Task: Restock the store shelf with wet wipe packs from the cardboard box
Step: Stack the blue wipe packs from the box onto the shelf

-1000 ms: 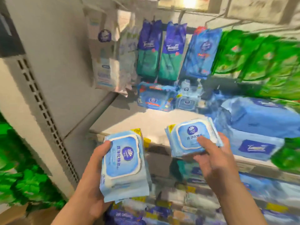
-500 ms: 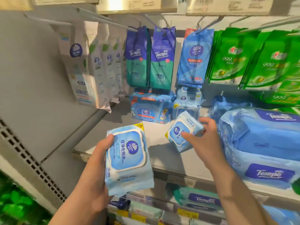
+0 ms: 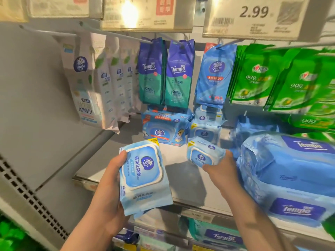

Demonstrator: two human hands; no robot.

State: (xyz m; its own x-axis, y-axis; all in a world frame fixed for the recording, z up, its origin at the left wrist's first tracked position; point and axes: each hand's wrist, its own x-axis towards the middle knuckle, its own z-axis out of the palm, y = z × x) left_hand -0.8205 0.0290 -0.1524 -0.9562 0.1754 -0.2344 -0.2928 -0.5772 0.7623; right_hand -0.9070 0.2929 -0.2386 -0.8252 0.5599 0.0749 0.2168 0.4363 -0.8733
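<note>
Soft film, squashy: left hand [image 3: 108, 194] grips light-blue Vinda wipe pack [image 3: 144, 177] by its edges; right hand [image 3: 220, 171] clasps a 2nd light-blue pack [image 3: 204, 153] w/ stiff lid, above grey shelf [image 3: 183, 180].

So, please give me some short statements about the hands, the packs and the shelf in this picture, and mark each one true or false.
1. The left hand holds a light blue wipe pack. True.
2. The right hand is empty. False: it grips a smaller blue pack over the shelf.
3. Green packs hang at the upper right. True.
4. The price tag above reads 5.99. False: it reads 2.99.
5. The big Tempo pack lies on the left side of the shelf. False: it lies on the right side.
</note>
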